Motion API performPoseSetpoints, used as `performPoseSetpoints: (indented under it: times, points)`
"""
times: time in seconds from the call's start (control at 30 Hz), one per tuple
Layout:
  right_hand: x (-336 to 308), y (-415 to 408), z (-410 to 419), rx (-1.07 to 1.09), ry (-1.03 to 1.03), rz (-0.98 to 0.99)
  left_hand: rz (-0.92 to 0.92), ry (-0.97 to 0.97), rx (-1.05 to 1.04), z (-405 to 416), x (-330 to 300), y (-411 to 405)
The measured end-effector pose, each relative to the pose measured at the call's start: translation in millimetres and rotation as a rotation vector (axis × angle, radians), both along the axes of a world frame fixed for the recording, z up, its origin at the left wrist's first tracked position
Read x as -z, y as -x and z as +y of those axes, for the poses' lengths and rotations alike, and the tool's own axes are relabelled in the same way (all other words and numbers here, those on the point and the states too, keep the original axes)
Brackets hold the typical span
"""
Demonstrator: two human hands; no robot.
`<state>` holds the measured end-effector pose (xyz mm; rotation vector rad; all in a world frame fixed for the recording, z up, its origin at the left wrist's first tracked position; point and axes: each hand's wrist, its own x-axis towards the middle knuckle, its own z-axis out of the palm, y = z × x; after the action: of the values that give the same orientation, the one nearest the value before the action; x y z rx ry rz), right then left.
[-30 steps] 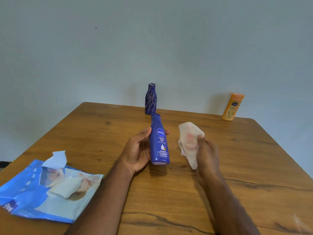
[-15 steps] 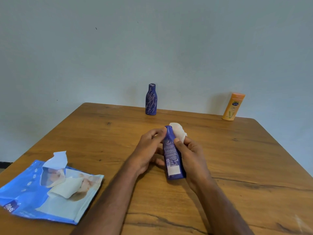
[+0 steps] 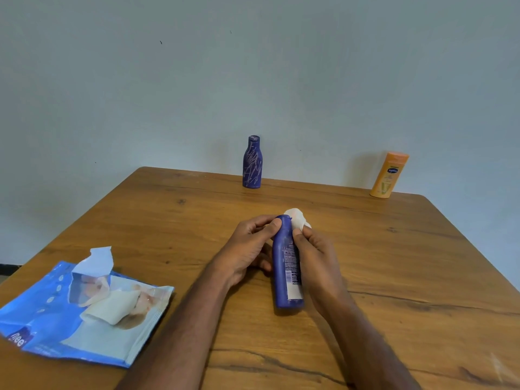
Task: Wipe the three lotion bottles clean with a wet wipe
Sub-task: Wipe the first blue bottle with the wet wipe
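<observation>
Wood-grain worktop [image 3: 394, 277] fills the lower view, with a plain pale wall behind it. Nearest, at the left edge, lies a blue wipe pack [image 3: 84, 313], its flap torn up and a white wipe poking from the opening. Right of it, in the middle, both hands grip a blue bottle [image 3: 287, 266] that is tilted away from the person, its base low over the wood and its printed back label facing up. The left hand [image 3: 247, 249] is curled round the neck from the left, thumb pressed near the cap. The right hand [image 3: 318, 260] wraps the bottle's right side and also pinches a bunched wet wipe [image 3: 295, 218] against the cap end. Farther back, at the far edge by the wall, a scribbled bottle [image 3: 252, 163] in dark blue stands upright near the centre. Well apart to its right, an orange bottle [image 3: 389, 175] stands at the far corner.
</observation>
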<state>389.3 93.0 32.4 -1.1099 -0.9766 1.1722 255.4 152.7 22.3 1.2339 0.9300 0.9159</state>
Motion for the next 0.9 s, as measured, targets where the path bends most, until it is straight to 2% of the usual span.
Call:
performPoseSetpoints:
  times: [0.23,0.33,0.4,0.53,0.57,0.63,0.73,0.77,0.83,0.9]
  points:
    - [1.4,4.6,-0.3,0.08,-0.166,-0.35,-0.112,0.1,0.039,-1.4,-2.2,2.5]
    - [5.7,1.4,1.7,0.082,-0.182,-0.415,-0.155,0.123,0.07,-3.2,-3.1,0.9]
    - [2.7,-1.5,-0.2,0.044,-0.161,-0.305,-0.212,0.132,0.076,-3.0,-2.2,-0.9]
    - [-7.7,-8.6,0.7,-0.025,-0.092,0.195,-0.278,0.148,0.069,-2.0,-1.9,-1.2]
    - [-8.3,-10.5,1.3,-0.017,-0.1,0.242,-0.266,0.152,0.079,-2.2,-1.9,-1.0]
    - [-6.5,-12.6,2.2,0.03,-0.155,0.08,-0.221,0.152,0.1,-2.0,-0.7,-0.5]
    - [1.7,-11.7,5.1,0.106,-0.335,-0.417,-0.209,0.147,0.111,-2.7,-2.4,0.0]
    - [4.0,-11.1,6.3,0.125,-0.367,-0.514,-0.218,0.144,0.108,-3.7,-3.4,0.3]
    - [4.0,-11.1,7.9,0.14,-0.389,-0.596,-0.222,0.136,0.096,-4.6,-3.3,0.7]
    - [1.2,-13.5,7.1,0.153,-0.388,-0.576,-0.198,0.126,0.094,-3.9,-0.8,0.1]
